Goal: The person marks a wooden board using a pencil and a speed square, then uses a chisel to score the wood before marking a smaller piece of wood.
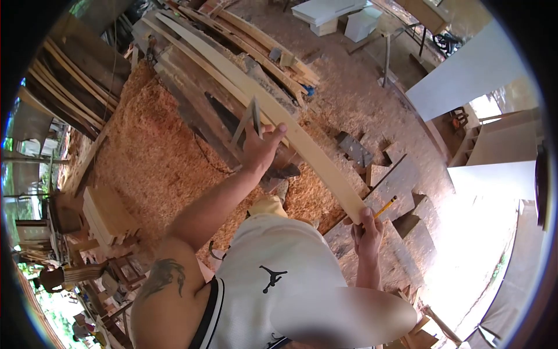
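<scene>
A long pale wooden board [318,158] runs from the far upper left down to my right hand. My left hand [261,148] is closed at the board's left edge, its thumb lying on the top face. Beside its fingers stands an angled piece [254,113] with two narrow legs, looking like a small carpenter's square; how the hand holds it is partly hidden. At the near end of the board, my right hand [367,232] is closed around the wood. A yellow pencil [386,206] sticks out from the same hand, pointing up and to the right.
More long planks [232,35] lie under and behind the board at the far side. Wood shavings [145,139] cover the ground. Offcut blocks [356,148] lie to the right, and stacked boards [107,215] stand at the left. A white panel [468,72] is at upper right.
</scene>
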`<action>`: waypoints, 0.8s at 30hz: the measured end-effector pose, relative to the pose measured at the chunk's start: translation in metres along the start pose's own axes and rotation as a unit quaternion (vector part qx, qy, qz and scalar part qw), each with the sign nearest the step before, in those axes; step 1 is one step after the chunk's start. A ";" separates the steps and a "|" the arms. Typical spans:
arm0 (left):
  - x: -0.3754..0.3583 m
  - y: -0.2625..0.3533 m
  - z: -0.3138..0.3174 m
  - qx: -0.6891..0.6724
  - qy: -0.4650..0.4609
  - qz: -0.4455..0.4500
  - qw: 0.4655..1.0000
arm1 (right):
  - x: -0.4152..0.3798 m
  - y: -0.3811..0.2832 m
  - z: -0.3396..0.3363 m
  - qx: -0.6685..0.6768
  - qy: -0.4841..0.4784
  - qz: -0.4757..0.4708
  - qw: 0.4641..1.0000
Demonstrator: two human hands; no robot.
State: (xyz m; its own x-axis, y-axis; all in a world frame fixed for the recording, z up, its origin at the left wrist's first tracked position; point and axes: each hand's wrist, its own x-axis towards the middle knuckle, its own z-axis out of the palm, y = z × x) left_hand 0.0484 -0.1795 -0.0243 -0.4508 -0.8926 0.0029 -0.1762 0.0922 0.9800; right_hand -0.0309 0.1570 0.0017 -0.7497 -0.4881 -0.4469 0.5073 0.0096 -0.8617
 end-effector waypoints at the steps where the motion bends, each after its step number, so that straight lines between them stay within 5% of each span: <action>1: 0.002 -0.003 0.002 0.001 -0.003 -0.031 1.000 | -0.001 0.000 0.000 -0.005 -0.005 -0.008 1.000; 8: 0.004 -0.005 -0.007 -0.157 -0.071 -0.137 0.976 | -0.006 -0.016 0.009 0.014 0.010 0.016 1.000; 11: 0.001 -0.009 -0.009 -0.201 -0.083 -0.118 0.969 | -0.008 -0.028 0.014 0.027 0.007 0.023 0.999; 24: 0.000 0.003 0.004 -0.267 -0.077 -0.213 0.937 | -0.007 -0.035 0.013 0.008 0.001 0.018 1.000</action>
State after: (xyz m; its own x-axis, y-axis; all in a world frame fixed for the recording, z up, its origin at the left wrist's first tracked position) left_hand 0.0441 -0.1773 -0.0217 -0.5676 -0.7203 -0.3987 0.0760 -0.5281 0.8458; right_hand -0.0381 0.1484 0.0379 -0.7312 -0.4865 -0.4782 0.5414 0.0126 -0.8407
